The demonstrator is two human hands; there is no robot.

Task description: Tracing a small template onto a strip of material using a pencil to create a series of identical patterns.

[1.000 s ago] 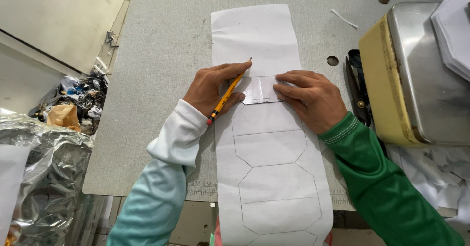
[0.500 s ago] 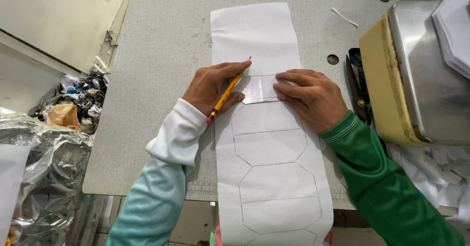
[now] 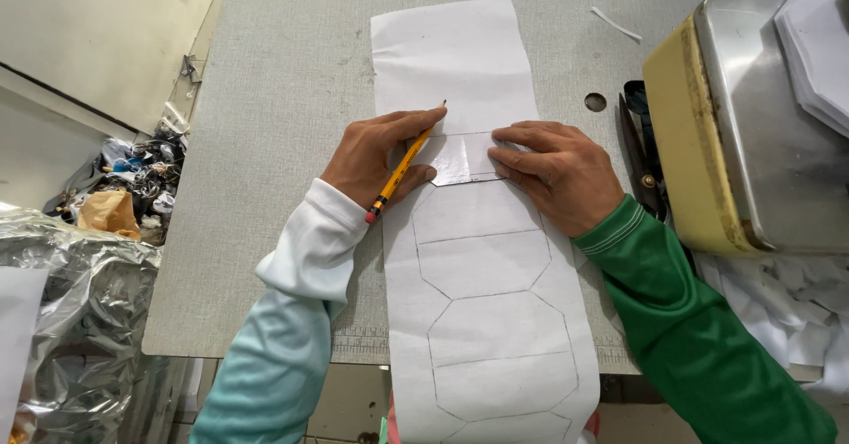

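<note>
Right now your left hand [image 3: 376, 156] pinches the yellow pencil [image 3: 402, 168], tip at the glossy template's [image 3: 464, 156] top left corner. Your right hand [image 3: 553, 172] lies flat with fingers spread, pressing that template onto the white fabric strip [image 3: 482, 232] on the worktop [image 3: 283, 99]. If that pressure eases, the slick template could slide and skew your traced line.

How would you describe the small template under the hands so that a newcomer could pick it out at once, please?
On the grey work table lies a long white strip of material drawn with pencilled hexagons. The small glossy clear template rests on it, between the left hand with a yellow pencil and the right hand. Only it shines.
</note>
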